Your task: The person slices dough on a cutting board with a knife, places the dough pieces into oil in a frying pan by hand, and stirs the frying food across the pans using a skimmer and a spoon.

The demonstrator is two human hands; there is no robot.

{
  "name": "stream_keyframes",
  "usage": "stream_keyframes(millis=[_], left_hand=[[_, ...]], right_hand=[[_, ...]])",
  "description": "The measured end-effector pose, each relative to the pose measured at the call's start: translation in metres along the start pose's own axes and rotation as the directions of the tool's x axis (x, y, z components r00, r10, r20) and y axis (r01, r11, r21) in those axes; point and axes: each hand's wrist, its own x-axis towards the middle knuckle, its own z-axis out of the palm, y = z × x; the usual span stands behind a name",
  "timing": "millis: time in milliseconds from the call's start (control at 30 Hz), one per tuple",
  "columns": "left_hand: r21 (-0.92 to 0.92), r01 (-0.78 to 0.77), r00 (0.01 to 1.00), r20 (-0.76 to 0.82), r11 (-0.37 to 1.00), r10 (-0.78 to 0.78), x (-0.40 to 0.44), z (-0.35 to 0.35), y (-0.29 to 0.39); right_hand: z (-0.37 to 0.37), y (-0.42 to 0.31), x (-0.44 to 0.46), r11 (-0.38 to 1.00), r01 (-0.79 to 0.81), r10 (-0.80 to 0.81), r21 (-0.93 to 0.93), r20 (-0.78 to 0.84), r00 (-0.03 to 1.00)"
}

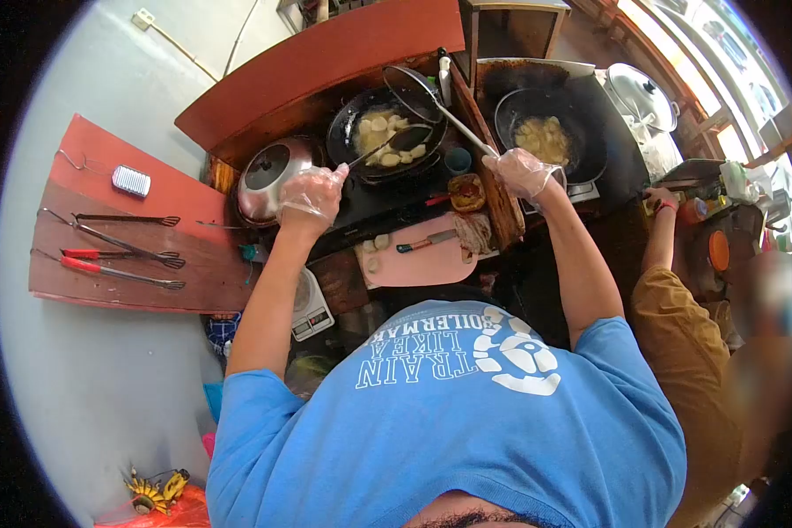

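Food pieces (377,128) look pale, probably part-fried: the left hand (312,194) grips a ladle (411,137) over them in the left wok (335,132); the right hand (525,176) clasps a strainer (466,129), unloaded; more lie in the right wok (590,150).

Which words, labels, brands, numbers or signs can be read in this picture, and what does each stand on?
"TRAIN", on the blue T-shirt, upside down.
"LIKE A", on the T-shirt.
"BOILERMAK", on the T-shirt, any further letters unreadable.
Too small or blurred to read: markings on the kitchen scale and containers at right.
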Motion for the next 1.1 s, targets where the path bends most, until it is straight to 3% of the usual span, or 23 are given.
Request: stream_keyframes(millis=[33, 67, 133, 167, 233, 267, 300, 400, 533, 567, 633, 667, 700, 767, 833, 967, 1000, 1100], left_hand=[[-0.003, -0.009, 1.000, -0.027, 1.000, 0.009, -0.004, 0.000, -0.003], [-0.008, -0.022, 0.998, -0.058, 1.000, 0.021, -0.006, 0.002, -0.006], [0.019, 0.191, 0.981, 0.014, 0.981, -0.191, -0.010, -0.001, -0.012], [-0.018, 0.296, 0.954, 0.054, 0.955, -0.295, -0.013, -0.013, -0.012], [-0.386, 0.479, 0.845, -0.040, 0.788, -0.533, -0.031, 0.006, -0.035], [-0.393, 0.549, 0.814, 0.050, 0.738, -0.579, -0.039, 0.008, -0.048], [-0.390, 0.617, 0.773, 0.139, 0.683, -0.619, -0.048, 0.009, -0.060], [-0.711, 0.688, 0.537, 0.368, 0.142, -0.759, -0.064, 0.028, -0.081], [-0.804, 0.590, 0.551, 0.336, 0.072, -0.764, -0.045, 0.012, -0.073], [-0.805, 0.588, 0.558, 0.338, 0.074, -0.758, -0.033, 0.006, -0.066], [-0.757, 0.491, 0.766, 0.141, 0.430, -0.627, 0.007, -0.022, -0.029], [-0.679, 0.417, 0.844, 0.044, 0.604, -0.534, 0.028, -0.028, -0.013], [-0.576, 0.321, 0.908, -0.038, 0.752, -0.418, 0.051, -0.029, 0.001], [-0.527, 0.015, 0.959, -0.233, 0.849, -0.162, 0.099, 0.007, 0.024], [-0.613, 0.143, 0.955, -0.121, 0.777, -0.271, 0.146, 0.022, 0.078], [-0.419, 0.075, 0.993, -0.049, 0.905, -0.105, 0.212, 0.058, 0.160], [-0.314, 0.099, 0.991, 0.117, 0.944, -0.065, 0.228, 0.063, 0.174], [-0.301, 0.128, 0.972, 0.227, 0.945, -0.059, 0.257, 0.092, 0.201]], right_hand=[[0.000, -0.001, 0.001, 0.990, -0.137, 0.138, -0.022, 0.046, 0.989], [0.001, 0.000, -0.001, 0.986, -0.107, 0.115, -0.124, 0.056, 0.992], [-0.021, -0.031, -0.021, 0.969, -0.091, 0.109, -0.229, 0.069, 0.992], [-0.006, -0.019, -0.022, 0.904, 0.074, -0.067, -0.421, 0.031, 0.997], [0.017, -0.011, -0.029, 0.938, -0.031, -0.013, -0.345, -0.123, 0.992], [0.017, -0.017, -0.030, 0.961, -0.270, 0.255, -0.056, -0.184, 0.949], [0.016, -0.020, -0.031, 0.960, -0.276, 0.262, -0.050, -0.191, 0.946], [0.012, -0.023, -0.035, 0.913, -0.404, 0.397, -0.050, -0.110, 0.911], [0.008, -0.020, -0.050, 0.904, -0.428, 0.421, -0.011, -0.155, 0.894], [0.014, -0.016, -0.051, 0.900, -0.436, 0.429, -0.009, -0.157, 0.890], [0.022, -0.008, -0.056, 0.920, -0.392, 0.372, -0.018, -0.276, 0.886], [0.015, -0.011, -0.059, 0.908, -0.420, 0.410, 0.007, -0.224, 0.884], [0.016, -0.011, -0.061, 0.905, -0.426, 0.416, 0.006, -0.227, 0.881], [0.020, -0.008, -0.065, 0.881, -0.454, 0.473, 0.135, -0.258, 0.842], [0.014, -0.011, -0.073, 0.862, -0.484, 0.507, 0.151, -0.221, 0.833], [0.020, -0.005, -0.081, 0.867, -0.482, 0.497, 0.126, -0.282, 0.821], [0.019, -0.006, -0.084, 0.868, -0.476, 0.496, 0.140, -0.285, 0.820], [0.019, -0.003, -0.090, 0.872, -0.457, 0.489, 0.173, -0.300, 0.819]])
